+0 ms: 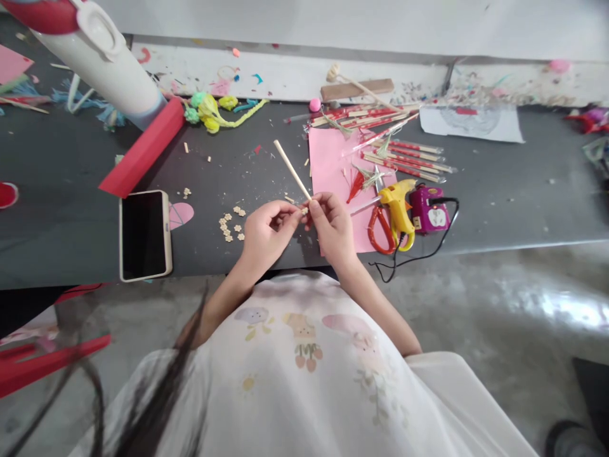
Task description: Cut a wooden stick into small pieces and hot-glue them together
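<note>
My right hand (333, 228) is closed around the lower end of a thin pale wooden stick (291, 169) that slants up and to the left over the dark table (71, 209). My left hand (267, 233) pinches a tiny pale piece at the stick's lower end, fingertips touching those of the right hand. Several small pale flower-shaped pieces (231, 223) lie on the table just left of my left hand.
A phone (144, 234) lies face up at the left near the table edge. A pink sheet (333, 171), red-handled scissors (380, 228), a yellow glue gun (398, 204), a purple device (428, 212) and red-patterned sticks (409, 155) lie right. A white tube (104, 60) and red strip (145, 149) sit far left.
</note>
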`<state>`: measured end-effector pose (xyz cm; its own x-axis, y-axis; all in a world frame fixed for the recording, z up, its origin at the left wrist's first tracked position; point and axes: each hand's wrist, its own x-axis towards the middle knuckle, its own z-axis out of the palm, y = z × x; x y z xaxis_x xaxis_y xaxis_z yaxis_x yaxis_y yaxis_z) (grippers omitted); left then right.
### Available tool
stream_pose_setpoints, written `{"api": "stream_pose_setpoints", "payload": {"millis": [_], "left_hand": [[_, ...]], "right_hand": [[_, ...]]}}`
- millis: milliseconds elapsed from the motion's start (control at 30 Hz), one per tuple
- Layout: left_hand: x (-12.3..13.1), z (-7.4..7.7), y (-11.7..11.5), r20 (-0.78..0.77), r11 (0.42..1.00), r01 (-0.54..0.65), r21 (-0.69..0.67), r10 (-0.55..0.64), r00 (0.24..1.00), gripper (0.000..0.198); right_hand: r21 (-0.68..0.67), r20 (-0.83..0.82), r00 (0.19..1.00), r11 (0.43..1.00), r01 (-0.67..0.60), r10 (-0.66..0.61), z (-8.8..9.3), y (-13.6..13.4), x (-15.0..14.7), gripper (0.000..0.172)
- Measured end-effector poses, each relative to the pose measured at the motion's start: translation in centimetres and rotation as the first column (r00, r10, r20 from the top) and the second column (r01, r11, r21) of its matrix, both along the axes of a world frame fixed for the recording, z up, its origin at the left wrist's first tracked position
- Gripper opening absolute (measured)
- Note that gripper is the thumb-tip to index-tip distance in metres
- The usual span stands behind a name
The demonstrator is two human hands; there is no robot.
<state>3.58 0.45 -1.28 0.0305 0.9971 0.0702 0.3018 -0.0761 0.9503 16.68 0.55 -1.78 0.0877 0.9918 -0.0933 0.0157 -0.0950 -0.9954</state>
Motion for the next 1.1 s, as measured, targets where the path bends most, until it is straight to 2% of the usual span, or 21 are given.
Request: {"api": "stream_pose_setpoints", "payload": {"millis": [167, 267, 600, 833, 1100], "left_hand": [[0.7, -0.5, -0.4, -0.087, 0.981, 0.011, 0.195, 0.006, 0.996, 0.01], [0.8, -0.5, -0.5, -0.119, 0.965, 0.037, 0.258, -0.006, 0.993, 0.009], [0.6, -0.4, -0.3, -0.255, 0.921, 0.052, 0.386, 0.052, 0.966, 0.009], [0.1, -0.5, -0.2, -0.303, 0.909, 0.143, 0.391, -0.02, 0.953, 0.013], [-0.1, -0.5, -0.1, -0.295, 0.89, 0.175, 0.421, -0.048, 0.954, 0.012]], "right_hand": [[0.027, -0.1, 0.995, 0.999, 0.017, -0.014, -0.4, 0.0, 0.0, 0.017], [0.034, -0.117, 0.993, 0.999, 0.024, -0.02, -0.8, 0.0, 0.2, 0.019], [0.083, -0.11, 0.994, 0.997, 0.007, 0.003, -1.1, 0.0, 0.6, 0.019], [0.095, -0.065, 0.997, 0.995, -0.032, 0.039, -1.2, -0.3, 0.7, 0.017], [0.079, -0.055, 0.996, 0.995, -0.067, 0.071, -1.0, -0.3, 0.8, 0.013]]}}
